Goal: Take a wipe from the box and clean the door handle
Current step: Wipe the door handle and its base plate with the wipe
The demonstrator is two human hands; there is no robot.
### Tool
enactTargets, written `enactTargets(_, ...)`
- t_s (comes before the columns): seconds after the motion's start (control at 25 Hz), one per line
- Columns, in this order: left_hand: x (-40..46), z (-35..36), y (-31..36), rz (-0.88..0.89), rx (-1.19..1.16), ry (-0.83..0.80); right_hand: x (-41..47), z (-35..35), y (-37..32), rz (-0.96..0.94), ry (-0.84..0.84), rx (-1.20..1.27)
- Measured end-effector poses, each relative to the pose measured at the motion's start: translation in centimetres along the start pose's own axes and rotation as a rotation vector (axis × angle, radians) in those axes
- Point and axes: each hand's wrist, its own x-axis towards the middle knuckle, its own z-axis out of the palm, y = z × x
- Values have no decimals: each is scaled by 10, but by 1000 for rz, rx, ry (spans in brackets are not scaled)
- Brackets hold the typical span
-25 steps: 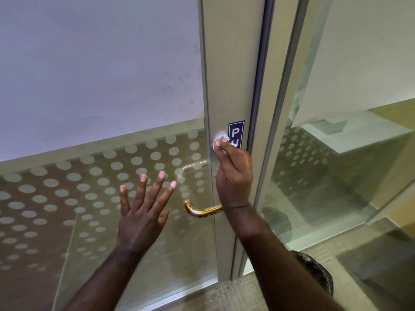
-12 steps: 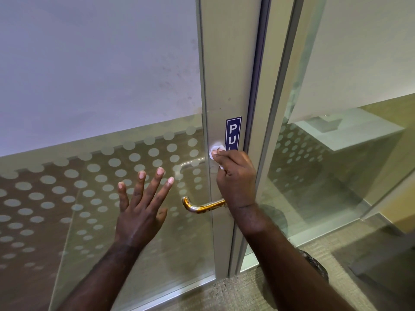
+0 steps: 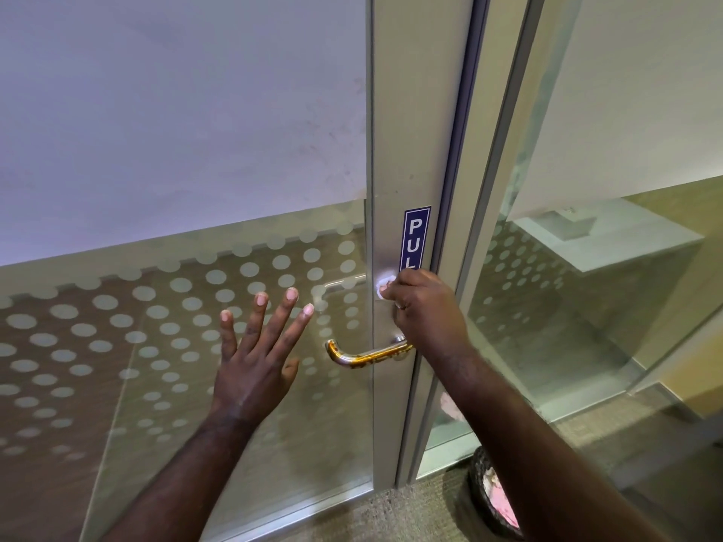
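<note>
wipe [image 3: 385, 288]: soft, light, wadded; I pinched it in my right hand [image 3: 424, 307], pressed on the frame [image 3: 410, 150] above the handle [image 3: 365, 356].
handle: stiff, slick metal lever.
left hand [image 3: 256, 357]: spread flat, held nothing.

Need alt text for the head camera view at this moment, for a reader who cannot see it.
A person's right hand presses a crumpled white wipe against the metal door frame, just below a blue PULL sticker and above the brass-toned lever handle. The left hand is spread open in front of the dotted frosted glass.
</note>
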Motion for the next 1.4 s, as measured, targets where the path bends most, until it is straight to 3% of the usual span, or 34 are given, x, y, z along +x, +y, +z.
enactTargets(0.08,0,0,0,2,4,-1,-4,-7,6,-25,-18,-5)
enactTargets(0.28,0,0,0,3,1,0,17,-17,10,-45,336,16)
enactTargets(0.36,0,0,0,7,4,10,28,-11,6,-84,349,12)
enactTargets(0.52,0,0,1,9,-1,22,17,-2,1,-56,250,3)
enactTargets(0.72,1,-2,2,3,-7,17,-14,-1,12,-108,-21,-34)
enactTargets(1.04,2,-6,4,-12,-9,-4,-63,-8,48,-83,-16,111)
enactTargets(1.4,1,-5,6,-27,-10,-16,-96,-2,42,-109,-188,154)
